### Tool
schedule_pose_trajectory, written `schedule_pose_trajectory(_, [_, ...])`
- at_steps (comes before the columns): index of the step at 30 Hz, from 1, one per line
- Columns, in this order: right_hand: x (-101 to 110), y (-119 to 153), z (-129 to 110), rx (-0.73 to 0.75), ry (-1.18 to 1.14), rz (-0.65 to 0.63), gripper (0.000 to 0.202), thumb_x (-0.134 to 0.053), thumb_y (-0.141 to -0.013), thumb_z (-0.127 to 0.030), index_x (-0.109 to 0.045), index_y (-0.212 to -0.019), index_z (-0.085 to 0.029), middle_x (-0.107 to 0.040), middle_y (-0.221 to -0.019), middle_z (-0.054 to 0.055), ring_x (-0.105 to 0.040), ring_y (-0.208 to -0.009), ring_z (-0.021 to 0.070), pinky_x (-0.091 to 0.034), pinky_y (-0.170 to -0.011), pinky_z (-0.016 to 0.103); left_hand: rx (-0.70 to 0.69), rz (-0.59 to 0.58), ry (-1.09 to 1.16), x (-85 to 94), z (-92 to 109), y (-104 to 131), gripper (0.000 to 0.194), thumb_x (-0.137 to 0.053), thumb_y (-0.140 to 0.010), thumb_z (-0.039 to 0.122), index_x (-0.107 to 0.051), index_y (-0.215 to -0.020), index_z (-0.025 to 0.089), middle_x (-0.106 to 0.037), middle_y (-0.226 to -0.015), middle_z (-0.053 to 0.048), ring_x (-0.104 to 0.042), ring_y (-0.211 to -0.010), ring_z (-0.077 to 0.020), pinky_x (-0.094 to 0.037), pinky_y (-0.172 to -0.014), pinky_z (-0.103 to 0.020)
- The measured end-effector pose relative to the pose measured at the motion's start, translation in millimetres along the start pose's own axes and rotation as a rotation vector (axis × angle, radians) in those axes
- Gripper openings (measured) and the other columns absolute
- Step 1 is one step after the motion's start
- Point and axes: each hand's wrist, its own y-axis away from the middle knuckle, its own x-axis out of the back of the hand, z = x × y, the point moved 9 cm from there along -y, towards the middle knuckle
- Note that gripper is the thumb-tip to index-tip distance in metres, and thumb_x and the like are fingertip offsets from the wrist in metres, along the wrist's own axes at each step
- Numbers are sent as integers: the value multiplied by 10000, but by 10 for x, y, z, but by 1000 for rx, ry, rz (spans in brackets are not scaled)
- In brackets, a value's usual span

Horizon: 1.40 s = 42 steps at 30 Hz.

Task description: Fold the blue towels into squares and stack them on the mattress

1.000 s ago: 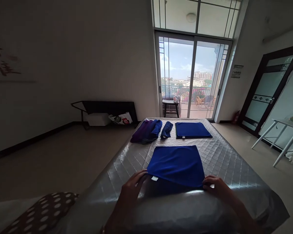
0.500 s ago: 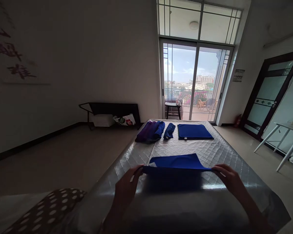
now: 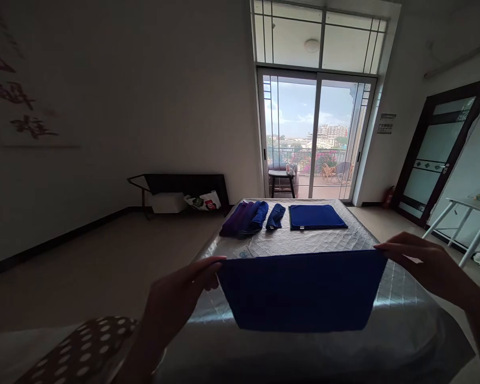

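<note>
A flat blue cloth (image 3: 304,292) hangs between my two hands, its top edge stretched taut above the bed. My left hand (image 3: 180,293) pinches the upper left corner, and my right hand (image 3: 428,261) pinches the upper right one. A pale label (image 3: 243,252) sticks up behind the top edge near the left corner. Beyond it on the bed (image 3: 404,290) lie a neat blue folded cloth (image 3: 318,216), a small blue rolled piece (image 3: 276,217) and a bundle of purple and blue cloths (image 3: 244,219).
A brown polka-dot fabric (image 3: 80,349) is at the lower left. A dark low rack (image 3: 184,184) holding a white box (image 3: 167,203) stands by the wall. To the right is a white table (image 3: 472,204). Glass doors (image 3: 316,138) are beyond the bed.
Both hands have moved up and apart, raising the blue cloth toward me. It now hangs as a broad panel, where before its far part was laid out toward the far side of the bed.
</note>
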Motion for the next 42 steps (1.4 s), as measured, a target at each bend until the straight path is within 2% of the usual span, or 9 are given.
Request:
schedule_pose_trajectory(5, [265, 23, -213, 39, 75, -26, 276, -593, -938, -467, -716, -1172, -387, -740, -908, 23, -714, -739, 173, -599, -626, 266, 14, -48, 181, 90, 262, 4, 302, -693, -749, 561, -785, -820, 282, -603, -478, 57, -591, -473, -144, -540, -513, -248])
schedule_pose_trajectory(10, [458, 55, -274, -13, 160, 23, 225, -608, -922, -498, -748, -1065, -395, -752, -894, -14, -713, -731, 159, -595, -639, 257, 37, -38, 126, 166, 257, -99, 267, -672, -789, 530, -779, -862, 296, -659, -530, 39, -643, -528, -175, -578, -579, -282])
schedule_pose_trajectory(13, [260, -23, -15, -101, 65, -63, 307, -606, -897, -566, -774, -995, -328, -762, -890, 14, -724, -757, 187, -595, -646, 277, 61, -172, 73, -75, 106, -333, 338, -689, -745, 571, -779, -876, 272, -700, -566, 24, -669, -537, -186, -587, -593, -296])
schedule_pose_trajectory(18, [-269, -351, 744, -285, -57, -157, 453, -629, -835, -626, -792, -938, -217, -768, -878, 62, -717, -742, 208, -567, -646, 298, 160, -338, 173, -659, -146, -808, 496, -766, -619, 610, -758, -887, 192, -750, -640, -16, -735, -647, -233, -610, -702, -355])
schedule_pose_trajectory(22, [-442, -759, 1135, -348, 37, -42, 299, -656, -845, -470, -797, -903, -212, -768, -810, 46, -701, -686, 182, -545, -670, 292, 150, -276, 273, -935, -190, -1245, 572, -797, -584, 626, -741, -906, 156, -785, -784, -52, -754, -807, -266, -596, -799, -392])
schedule_pose_trajectory(26, [-484, -899, 1233, -365, 28, 104, 238, -633, -868, -389, -787, -948, -226, -772, -922, 46, -711, -717, 167, -555, -690, 280, 54, -139, 272, -979, -262, -1455, 594, -758, -597, 672, -744, -893, 157, -791, -835, -61, -747, -847, -264, -571, -841, -376])
schedule_pose_trajectory(31, [-920, -340, 1335, -398, -121, 120, 271, -622, -869, -444, -784, -936, -237, -759, -955, 62, -718, -766, 189, -591, -692, 308, 21, -104, 165, -1091, -743, -950, 506, -645, -690, 661, -768, -886, 211, -797, -899, -43, -732, -890, -255, -550, -845, -346])
schedule_pose_trajectory(37, [-1957, 637, 1509, -520, -288, -131, 218, -620, -826, -376, -789, -811, -241, -764, -972, 72, -724, -857, 228, -592, -772, 345, 338, -361, -7, -1603, -1693, -44, 530, -546, -677, 659, -773, -725, 182, -782, -732, -54, -741, -830, -309, -530, -758, -345])
schedule_pose_trajectory(42, [-2228, 994, 1559, -620, -337, -171, 216, -579, -767, -276, -788, -800, -229, -762, -965, 81, -721, -859, 231, -569, -823, 364, 450, -432, -32, -1694, -1863, 236, 489, -662, -588, 616, -778, -758, 173, -795, -810, -67, -737, -897, -317, -517, -752, -318])
